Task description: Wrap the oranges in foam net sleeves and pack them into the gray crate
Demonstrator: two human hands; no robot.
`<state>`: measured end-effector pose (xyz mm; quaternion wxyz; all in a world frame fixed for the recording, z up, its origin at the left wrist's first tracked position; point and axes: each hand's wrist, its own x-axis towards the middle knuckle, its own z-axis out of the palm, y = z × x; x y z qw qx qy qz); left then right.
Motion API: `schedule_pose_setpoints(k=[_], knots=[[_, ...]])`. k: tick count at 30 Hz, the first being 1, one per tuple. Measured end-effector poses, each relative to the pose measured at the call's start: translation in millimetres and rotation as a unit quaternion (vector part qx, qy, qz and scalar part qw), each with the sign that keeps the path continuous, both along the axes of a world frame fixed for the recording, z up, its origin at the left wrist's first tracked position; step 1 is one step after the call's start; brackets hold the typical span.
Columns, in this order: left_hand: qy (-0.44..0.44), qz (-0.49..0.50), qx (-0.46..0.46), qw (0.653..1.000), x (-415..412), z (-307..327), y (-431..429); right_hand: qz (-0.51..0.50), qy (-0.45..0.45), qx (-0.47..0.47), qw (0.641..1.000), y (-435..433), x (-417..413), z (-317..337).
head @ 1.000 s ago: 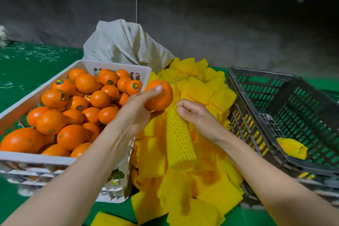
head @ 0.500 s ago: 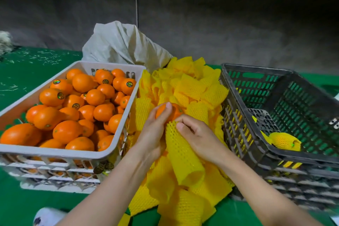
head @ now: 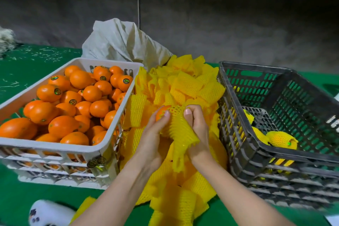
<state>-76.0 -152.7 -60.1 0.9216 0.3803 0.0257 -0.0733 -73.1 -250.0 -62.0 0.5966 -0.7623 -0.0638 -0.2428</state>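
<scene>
A: Entry, head view. State of the hands?

B: Left hand grips one orange from below, thumb pressed on top at the edge of the netting. Right hand pinches the yellow foam net sleeve, fingers curled into the mesh. The two hands sit close together.

A: How far does the sleeve cover the fruit?

B: Partly. The mesh is stretched over the orange's right side and the left part shows bare. The rest of the sleeve hangs loose between the wrists.

A: Position?

B: Above the pile of sleeves, between the two crates.

A: Contents of the crates?

B: White crate on the left: loose oranges, heaped, several with round stickers. Gray crate on the right: a few wrapped oranges at the bottom, near its front wall.

A: Surroundings?

B: Pale sack behind the pile. Green surface under everything.
</scene>
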Motion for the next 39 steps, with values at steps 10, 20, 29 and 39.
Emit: schedule_pose_setpoints(k=[10, 20, 29, 39], knots=[[0.073, 0.005, 0.009, 0.997, 6.6, -4.3, -0.1, 0.028, 0.019, 0.04, 0.999, -12.1, 21.8, 19.0], [0.041, -0.028, 0.034, 0.998, 12.6, -3.0, 6.5, 0.137, 0.127, 0.1, 0.977, -12.6, 29.0, 8.3], [0.049, 0.102, 0.184, 0.976, 20.9, -3.2, 7.0, 0.193, 0.371, 0.212, 0.883, -12.3, 20.7, 2.4], [-0.116, 0.286, 0.402, 0.862, 26.0, -9.0, 15.5, 0.17, 0.368, 0.254, 0.878, 1.5, 8.2, 0.0]])
